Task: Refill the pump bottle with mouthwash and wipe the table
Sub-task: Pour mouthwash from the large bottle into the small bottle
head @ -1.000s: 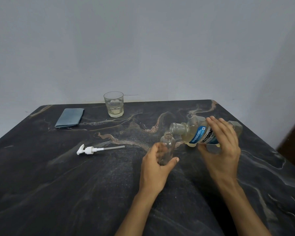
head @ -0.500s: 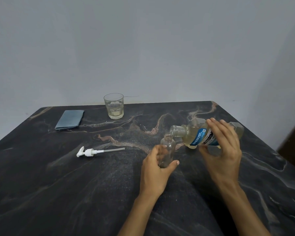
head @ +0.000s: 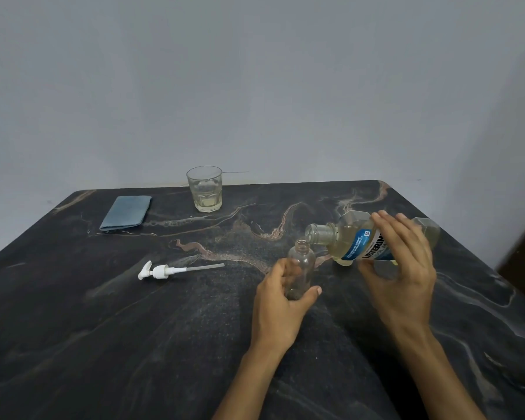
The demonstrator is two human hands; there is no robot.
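Head view showed the left hand (head: 281, 301) gripping the upright pump bottle (head: 300, 268) on the desk (head: 103, 344), the right hand (head: 402, 268) clasping the tilted mouthwash bottle (head: 355, 241), its mouth just above the bottle's neck.

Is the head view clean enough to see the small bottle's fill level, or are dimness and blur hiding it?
Head view: dim, soft lighting, no harsh glare; small bottle is clear against the dark table, partly behind the left hand, so level unreadable; edges bow from wide-angle.

Plain grey wall (head: 255, 86), perhaps dim.
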